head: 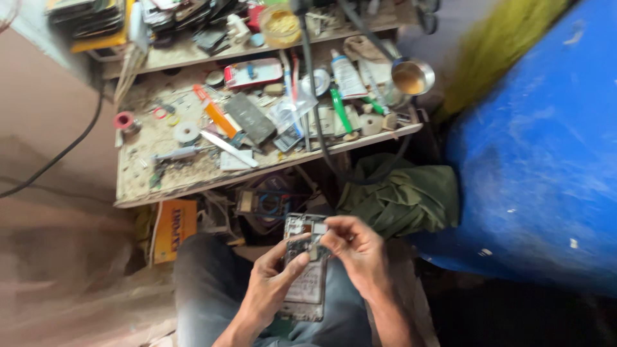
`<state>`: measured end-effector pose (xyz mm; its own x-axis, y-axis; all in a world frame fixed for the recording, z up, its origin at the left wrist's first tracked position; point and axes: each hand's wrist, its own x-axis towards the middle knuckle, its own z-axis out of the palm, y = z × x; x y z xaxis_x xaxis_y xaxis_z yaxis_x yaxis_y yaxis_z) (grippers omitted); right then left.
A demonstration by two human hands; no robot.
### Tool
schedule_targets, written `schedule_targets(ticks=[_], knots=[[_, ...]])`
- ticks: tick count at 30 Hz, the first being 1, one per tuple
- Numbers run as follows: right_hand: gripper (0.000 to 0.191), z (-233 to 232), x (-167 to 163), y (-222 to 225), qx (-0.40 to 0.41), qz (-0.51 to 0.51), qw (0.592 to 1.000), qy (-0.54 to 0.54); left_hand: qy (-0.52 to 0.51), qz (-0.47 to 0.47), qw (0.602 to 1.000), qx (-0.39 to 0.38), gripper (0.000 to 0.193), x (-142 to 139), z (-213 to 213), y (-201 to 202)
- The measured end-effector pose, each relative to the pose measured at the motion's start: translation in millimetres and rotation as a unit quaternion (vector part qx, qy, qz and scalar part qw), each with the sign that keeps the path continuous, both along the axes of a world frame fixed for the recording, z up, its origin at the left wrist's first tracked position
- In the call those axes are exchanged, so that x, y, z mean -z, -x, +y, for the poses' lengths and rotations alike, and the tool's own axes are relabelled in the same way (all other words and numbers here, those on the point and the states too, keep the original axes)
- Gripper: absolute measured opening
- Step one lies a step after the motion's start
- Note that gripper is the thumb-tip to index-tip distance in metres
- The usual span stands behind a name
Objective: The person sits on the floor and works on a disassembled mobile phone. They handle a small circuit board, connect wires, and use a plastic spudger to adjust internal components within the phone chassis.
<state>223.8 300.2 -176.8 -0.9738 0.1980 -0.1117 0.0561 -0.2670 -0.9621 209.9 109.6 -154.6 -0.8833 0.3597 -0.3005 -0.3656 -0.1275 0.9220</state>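
Resting over our lap, the opened phone lies in our left hand, whose grip closes around its edge, thumb on the circuit board. Our right hand pinches a small part at its top. Ahead stands the cluttered table; a green cloth lies beside it.

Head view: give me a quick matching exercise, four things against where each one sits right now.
Things:
1. opened phone
2. green cloth
3. orange box
4. blue barrel

Places:
A. far right of the workbench
B. under the bench's left end
C. between left hand and right hand, over the lap
D. below the bench's right end

Pairs: 1-C, 2-D, 3-B, 4-A
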Motion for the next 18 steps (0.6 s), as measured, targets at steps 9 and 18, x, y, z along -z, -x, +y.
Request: schedule_targets(ticks=[9,18], knots=[[0.035,-15,11,-14,-0.007,-0.055,0.995,-0.085,-0.099,-0.048,0.992,-0.056,0.029,4,0,2],[0.017,-18,14,-12,-0.002,-0.086,0.995,-0.053,-0.083,0.010,0.995,-0.061,0.030,6,-2,2]])
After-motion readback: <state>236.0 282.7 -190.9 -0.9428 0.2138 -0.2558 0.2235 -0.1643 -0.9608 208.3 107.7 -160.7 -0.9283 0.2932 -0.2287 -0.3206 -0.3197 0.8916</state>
